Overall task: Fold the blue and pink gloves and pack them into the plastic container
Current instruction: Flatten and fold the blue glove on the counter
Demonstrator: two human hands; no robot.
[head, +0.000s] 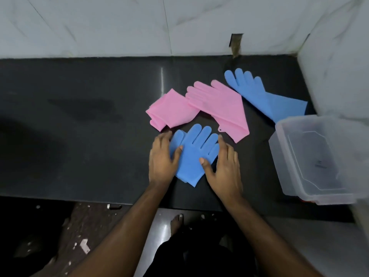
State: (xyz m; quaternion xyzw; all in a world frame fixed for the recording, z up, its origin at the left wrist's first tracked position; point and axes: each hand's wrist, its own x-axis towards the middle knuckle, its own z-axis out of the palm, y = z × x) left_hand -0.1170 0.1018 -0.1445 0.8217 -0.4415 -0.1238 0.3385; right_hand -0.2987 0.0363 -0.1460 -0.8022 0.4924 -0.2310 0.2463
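- A folded blue glove (192,156) lies on the dark counter (79,136), well left of the plastic container (319,156).
- The left hand (162,156) and right hand (223,166) press its sides, fingers straight and flat.
- Two pink gloves (199,106) lie just behind it, one seemingly folded.
- A second blue glove (263,96) lies flat behind the container.

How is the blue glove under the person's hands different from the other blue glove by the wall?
The near blue glove looks folded short, its cuff tucked under; the far blue glove lies stretched out full length. The near one is pressed by the left hand and right hand; the far one lies untouched, close to the plastic container. Both are the same blue and rest on the dark counter.
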